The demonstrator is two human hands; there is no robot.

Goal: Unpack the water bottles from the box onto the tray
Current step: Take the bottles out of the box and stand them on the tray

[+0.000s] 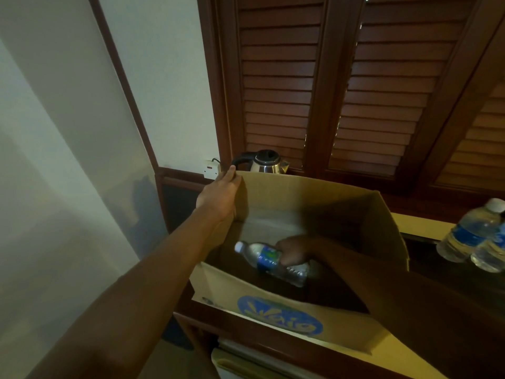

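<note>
An open cardboard box (pixel 314 195) with a blue logo on its front stands on a dark wooden counter. My left hand (pixel 220 195) grips the box's upright left flap at its top corner. Inside the box my right hand (pixel 293 251) is closed around a clear water bottle (pixel 266 258) with a blue label and white cap; the bottle lies tilted, cap to the left. Two more water bottles (pixel 472 236) stand at the right edge on a dark surface with a pale rim, possibly the tray (pixel 426 228).
A steel kettle (pixel 266 161) with a black handle stands behind the box, its cord plugged into a wall socket (pixel 211 169). Dark wooden louvred shutters (pixel 341 86) fill the back. A small white fridge (pixel 246 362) sits under the counter.
</note>
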